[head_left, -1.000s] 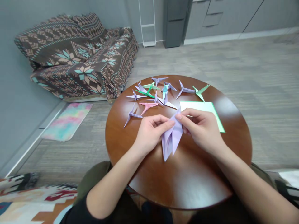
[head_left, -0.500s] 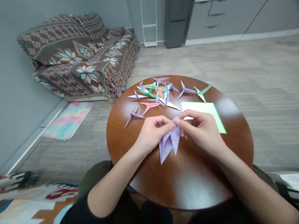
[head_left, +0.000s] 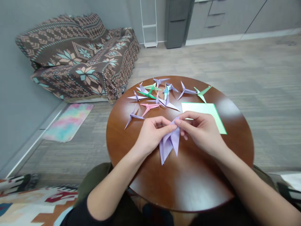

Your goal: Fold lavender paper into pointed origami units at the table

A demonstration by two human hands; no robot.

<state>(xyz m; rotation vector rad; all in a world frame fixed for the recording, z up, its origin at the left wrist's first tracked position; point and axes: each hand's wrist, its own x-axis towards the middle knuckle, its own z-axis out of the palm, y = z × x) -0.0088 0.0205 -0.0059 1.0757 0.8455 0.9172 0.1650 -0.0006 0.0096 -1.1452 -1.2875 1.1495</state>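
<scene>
Over the wooden table (head_left: 199,185), left hand (head_left: 151,136), right hand (head_left: 202,135) meeting, fingers (head_left: 181,122) pinching folded lilac paper (head_left: 168,146)

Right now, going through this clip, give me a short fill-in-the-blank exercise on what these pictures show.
The folded paper pinched by the left hand and right hand is ____ in colour.
One origami figure on the round wooden table is ____, the only one of that colour.
The patterned throw behind the table covers a ____.

Missing words: light purple; pink; sofa.
</scene>
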